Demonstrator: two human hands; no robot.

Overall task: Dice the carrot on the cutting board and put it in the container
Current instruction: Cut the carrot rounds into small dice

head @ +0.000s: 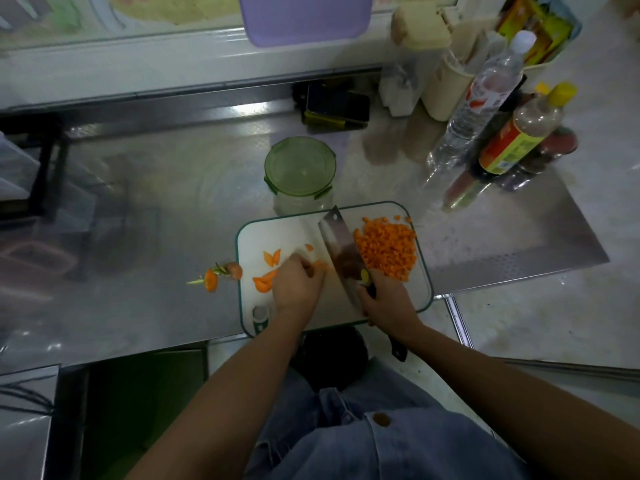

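Work surface: a steel counter (138,209) with a white cutting board (277,233), teal-rimmed, at its near edge in front of the person.

Left hand (298,289): palm down on the middle of the board, fingers curled, fingertips pinning a small carrot piece (320,265) against the board just beside the blade.

Right hand (384,303): wrapped tight round the handle of a cleaver (341,247). The dark handle end sticks out behind the wrist. The blade runs away from the person, between the left hand and the cut pile, its flat side tilted up. Whether the edge touches the board cannot be told.

Carrot, by position:
- diced carrot (388,247): a dense heap of small cubes on the right part of the board, touching the blade's right face
- carrot slices (265,282): a few uncut pieces on the left part of the board, near the left hand
- carrot top (211,280): off the board on the counter to its left, green stalks attached, next to a second end piece

Container (299,168): clear, round, green lid sitting on top, standing on the counter just beyond the far edge of the board. No carrot shows inside.

Far right of the counter: a clear water bottle (485,98) and a sauce bottle (519,140) with a yellow cap
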